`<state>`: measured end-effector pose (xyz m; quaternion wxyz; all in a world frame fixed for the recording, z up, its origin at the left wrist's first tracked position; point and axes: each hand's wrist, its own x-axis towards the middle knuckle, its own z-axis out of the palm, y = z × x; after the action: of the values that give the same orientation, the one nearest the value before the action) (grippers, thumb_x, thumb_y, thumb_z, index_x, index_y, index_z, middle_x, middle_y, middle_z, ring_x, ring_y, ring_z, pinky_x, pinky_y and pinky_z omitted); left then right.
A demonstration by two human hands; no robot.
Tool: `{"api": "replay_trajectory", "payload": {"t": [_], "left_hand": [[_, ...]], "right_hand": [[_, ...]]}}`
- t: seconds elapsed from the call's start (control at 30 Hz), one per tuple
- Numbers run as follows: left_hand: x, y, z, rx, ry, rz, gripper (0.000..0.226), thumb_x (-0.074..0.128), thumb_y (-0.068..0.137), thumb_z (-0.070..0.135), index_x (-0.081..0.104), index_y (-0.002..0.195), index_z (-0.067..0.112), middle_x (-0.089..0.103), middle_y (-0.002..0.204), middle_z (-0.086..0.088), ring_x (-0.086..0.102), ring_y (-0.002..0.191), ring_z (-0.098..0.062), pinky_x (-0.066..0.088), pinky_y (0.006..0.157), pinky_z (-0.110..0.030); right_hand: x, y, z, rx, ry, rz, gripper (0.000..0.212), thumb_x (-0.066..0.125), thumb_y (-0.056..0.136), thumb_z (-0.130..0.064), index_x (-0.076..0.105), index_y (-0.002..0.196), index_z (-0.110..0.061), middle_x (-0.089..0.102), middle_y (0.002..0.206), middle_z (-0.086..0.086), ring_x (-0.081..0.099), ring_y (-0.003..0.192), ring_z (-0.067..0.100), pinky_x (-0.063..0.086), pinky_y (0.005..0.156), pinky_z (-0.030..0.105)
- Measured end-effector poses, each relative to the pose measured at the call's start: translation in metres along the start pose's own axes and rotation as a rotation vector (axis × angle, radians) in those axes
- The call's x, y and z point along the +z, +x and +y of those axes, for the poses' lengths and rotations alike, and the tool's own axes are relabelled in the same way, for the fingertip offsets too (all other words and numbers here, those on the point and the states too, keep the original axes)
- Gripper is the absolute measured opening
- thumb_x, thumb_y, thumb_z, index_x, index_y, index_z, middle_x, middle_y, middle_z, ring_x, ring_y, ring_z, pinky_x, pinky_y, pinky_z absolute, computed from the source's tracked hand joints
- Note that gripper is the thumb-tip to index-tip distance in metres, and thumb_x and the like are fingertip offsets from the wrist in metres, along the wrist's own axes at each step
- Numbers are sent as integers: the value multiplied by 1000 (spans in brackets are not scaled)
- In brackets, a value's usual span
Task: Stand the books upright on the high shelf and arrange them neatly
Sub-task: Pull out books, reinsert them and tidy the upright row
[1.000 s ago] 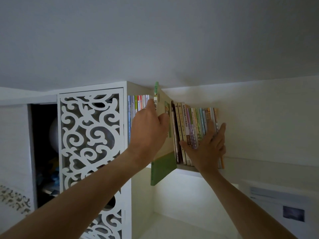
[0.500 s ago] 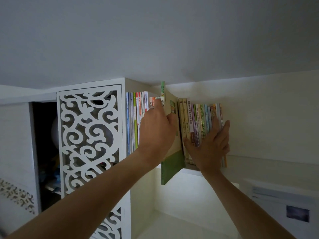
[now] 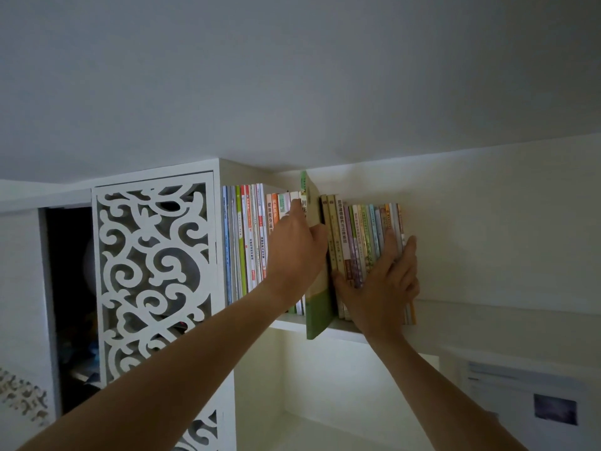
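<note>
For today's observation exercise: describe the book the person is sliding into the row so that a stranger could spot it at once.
Find the high shelf beside the white cabinet door with scroll cutouts. Between the two groups of upright books, the left hand grips the green and cream book. Unlike its neighbours, it stands taller and juts out past the shelf edge.

Head view, upward, near shelf point(image 3: 341, 330)

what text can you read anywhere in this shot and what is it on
"健康瘦身", unclear after that: orange book spine.
"朝", next character half hidden: white book spine, left of the tall green and cream book.
"思想道德修养与法律基础": tan book spine.
Other spines and the white sheet on the wall: too small or blurred to read.
</note>
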<state>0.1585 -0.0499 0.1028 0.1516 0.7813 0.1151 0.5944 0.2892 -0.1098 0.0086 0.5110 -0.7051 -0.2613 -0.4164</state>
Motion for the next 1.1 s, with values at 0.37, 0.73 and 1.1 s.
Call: {"api": "replay_trajectory", "payload": {"t": [0.37, 0.73, 1.1], "left_hand": [[60, -1, -47, 78, 88, 274, 51, 28, 102, 40, 38, 145, 15, 45, 141, -11, 46, 128, -26, 38, 108, -39], [94, 3, -72, 122, -13, 361, 47, 30, 103, 39, 49, 141, 19, 43, 142, 1, 37, 134, -15, 17, 115, -28], [98, 4, -79, 155, 140, 356, 37, 45, 100, 25, 59, 131, 10, 54, 136, -10, 46, 128, -25, 32, 108, -37]], "right_hand": [[1, -1, 2, -30, -38, 16, 126, 75, 68, -76, 18, 163, -16, 14, 167, 21, 25, 149, 44, 35, 112, 65], [10, -2, 8, -89, -114, 37, 127, 76, 68, -74, 17, 163, -15, 17, 165, 24, 28, 147, 46, 34, 110, 65], [8, 0, 10, -109, -67, -24, 130, 84, 66, -63, 9, 163, -21, 12, 166, 21, 20, 149, 46, 25, 113, 68]]}}
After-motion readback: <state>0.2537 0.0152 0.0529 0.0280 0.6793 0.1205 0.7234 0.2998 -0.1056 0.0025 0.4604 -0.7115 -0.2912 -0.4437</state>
